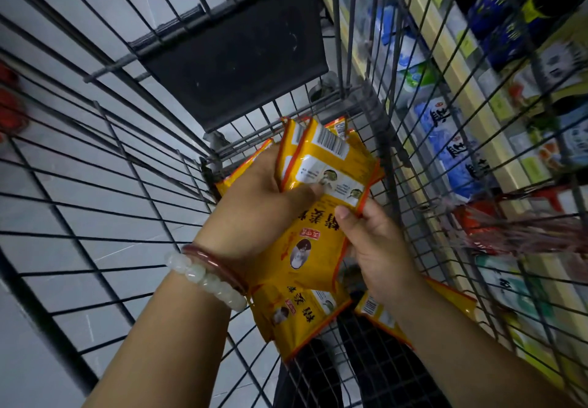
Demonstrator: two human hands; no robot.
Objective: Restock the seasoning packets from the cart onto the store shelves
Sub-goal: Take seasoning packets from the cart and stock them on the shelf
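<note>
Inside the wire cart [133,165], the left hand [254,197] grips a fanned stack of yellow seasoning packets [331,165]; the right hand [378,248], at five o'clock from it, pinches their lower corner. More packets [296,315] lie below, so restocking the shelves [471,89] at two o'clock looks unfinished

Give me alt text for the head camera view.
Two bare hands gather yellow foil seasoning packets inside a grey wire shopping cart: the left hand grips a fanned stack, the right hand pinches one. More packets lie below; stocked store shelves stand right.
</note>
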